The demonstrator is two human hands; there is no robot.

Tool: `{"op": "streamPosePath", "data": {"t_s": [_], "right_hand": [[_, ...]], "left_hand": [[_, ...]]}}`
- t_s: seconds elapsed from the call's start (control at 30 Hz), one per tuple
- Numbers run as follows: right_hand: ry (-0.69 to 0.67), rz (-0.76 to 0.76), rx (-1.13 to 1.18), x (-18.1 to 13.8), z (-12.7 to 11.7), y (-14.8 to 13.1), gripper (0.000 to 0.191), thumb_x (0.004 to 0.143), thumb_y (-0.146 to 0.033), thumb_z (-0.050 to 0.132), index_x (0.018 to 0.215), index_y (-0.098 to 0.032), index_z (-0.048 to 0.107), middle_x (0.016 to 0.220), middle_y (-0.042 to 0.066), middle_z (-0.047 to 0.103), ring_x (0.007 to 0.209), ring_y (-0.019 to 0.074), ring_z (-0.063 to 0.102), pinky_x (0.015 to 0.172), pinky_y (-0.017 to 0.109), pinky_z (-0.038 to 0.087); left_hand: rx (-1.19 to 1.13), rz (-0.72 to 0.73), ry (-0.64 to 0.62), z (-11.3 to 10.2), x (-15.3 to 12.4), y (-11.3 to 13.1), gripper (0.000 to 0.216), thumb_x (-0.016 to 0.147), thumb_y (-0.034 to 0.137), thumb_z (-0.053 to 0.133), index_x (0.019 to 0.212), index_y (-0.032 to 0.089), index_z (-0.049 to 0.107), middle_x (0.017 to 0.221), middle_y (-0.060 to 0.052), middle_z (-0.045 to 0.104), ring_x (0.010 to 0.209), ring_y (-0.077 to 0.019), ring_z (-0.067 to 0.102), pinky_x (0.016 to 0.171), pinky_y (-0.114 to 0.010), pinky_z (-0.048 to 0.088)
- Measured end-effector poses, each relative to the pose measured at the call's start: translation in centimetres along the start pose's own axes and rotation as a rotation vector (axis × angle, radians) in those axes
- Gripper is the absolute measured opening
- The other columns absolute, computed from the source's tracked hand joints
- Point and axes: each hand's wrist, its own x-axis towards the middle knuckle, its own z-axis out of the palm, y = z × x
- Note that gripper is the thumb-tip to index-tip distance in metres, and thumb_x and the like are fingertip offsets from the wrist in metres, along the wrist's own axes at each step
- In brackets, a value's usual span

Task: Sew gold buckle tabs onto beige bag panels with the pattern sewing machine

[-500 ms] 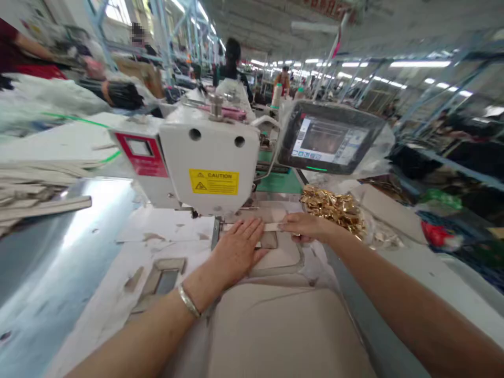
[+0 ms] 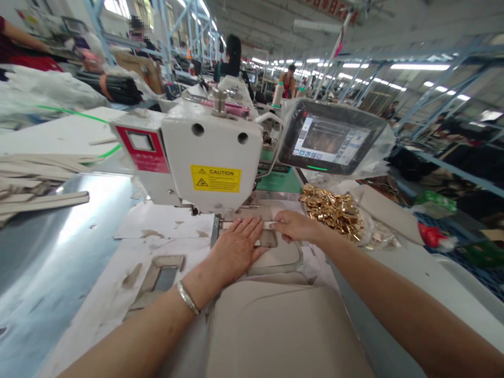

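Note:
My left hand (image 2: 236, 249) lies flat with its fingers stretched out, pressing on a beige fabric panel (image 2: 285, 257) under the white sewing machine head (image 2: 212, 152). My right hand (image 2: 295, 227), its fingers closed, pinches the right end of a narrow pale strip (image 2: 268, 225) that runs across the panel. The strip's middle is hidden beneath my left fingers. Just below the strip, a darker tan patch (image 2: 269, 239) shows on the panel. Nearer to me, a larger beige panel (image 2: 283, 331) lies flat; whether others lie beneath it I cannot tell.
Right of the panel sits a heap of gold metallic pieces (image 2: 334, 212), below a control screen (image 2: 331, 139). A tan rectangular frame piece (image 2: 151, 281) lies at left, and beige strips (image 2: 43, 202) are piled on the metal table (image 2: 74, 252). People are at work farther back.
My right hand has slid left along the strip, closer to my left hand, and its fingers are more curled. The left hand stays pressed in place. The view has shifted slightly.

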Motion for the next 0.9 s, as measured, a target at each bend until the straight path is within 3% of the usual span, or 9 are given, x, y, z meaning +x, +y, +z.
{"op": "streamPosePath", "data": {"t_s": [0.13,0.37,0.57,0.7,0.83,0.9], "right_hand": [[-0.007,0.018,0.05,0.5,0.7,-1.0,0.027,0.093,-0.024,0.05,0.068,-0.015,0.054,0.042,-0.006,0.048,0.035,0.0054,0.037,0.041,0.018,0.027],[0.071,0.026,0.136,0.4,1.4,-1.6,0.019,0.089,-0.021,0.054,0.071,-0.016,0.055,0.041,-0.007,0.048,0.038,0.0069,0.04,0.044,0.019,0.028],[0.121,-0.012,0.006,0.5,1.5,-1.8,0.021,0.088,-0.022,0.055,0.069,-0.015,0.057,0.043,-0.004,0.052,0.042,0.0085,0.045,0.047,0.02,0.031],[0.148,-0.037,-0.065,0.5,1.3,-1.5,0.01,0.084,-0.023,0.061,0.083,-0.014,0.061,0.049,-0.003,0.058,0.045,0.0099,0.051,0.047,0.019,0.035],[0.229,-0.006,-0.041,-0.1,1.0,-1.5,0.029,0.083,-0.024,0.064,0.107,-0.011,0.055,0.051,-0.003,0.063,0.039,0.0102,0.051,0.04,0.018,0.035],[0.221,0.032,-0.03,-0.3,0.7,-1.6,0.026,0.083,-0.023,0.065,0.104,-0.011,0.056,0.049,-0.002,0.062,0.035,0.0094,0.049,0.037,0.018,0.035]], "left_hand": [[0.022,-0.027,0.001,0.0,-0.5,-0.1,0.056,0.096,0.043,0.039,0.142,0.011,0.042,0.149,-0.012,0.043,0.138,-0.0252,0.041,0.114,-0.043,0.035],[0.094,-0.115,0.011,0.1,-1.8,0.0,0.061,0.091,0.043,0.051,0.138,0.005,0.046,0.145,-0.018,0.046,0.133,-0.0292,0.046,0.111,-0.044,0.04],[0.096,-0.173,0.003,-0.5,-1.6,0.3,0.061,0.088,0.041,0.057,0.135,0.003,0.05,0.142,-0.021,0.049,0.131,-0.0322,0.049,0.108,-0.046,0.043],[0.069,-0.185,0.009,-1.3,-1.4,0.1,0.054,0.088,0.037,0.058,0.131,0.004,0.054,0.137,-0.019,0.056,0.127,-0.0308,0.054,0.106,-0.044,0.045],[0.042,-0.18,0.011,-1.8,-1.3,-0.1,0.046,0.09,0.035,0.055,0.126,0.007,0.058,0.133,-0.017,0.06,0.122,-0.0289,0.058,0.104,-0.042,0.048],[0.05,-0.187,0.008,-1.8,-1.2,0.0,0.044,0.09,0.034,0.054,0.125,0.007,0.059,0.132,-0.017,0.061,0.121,-0.0296,0.058,0.102,-0.043,0.048]]}}
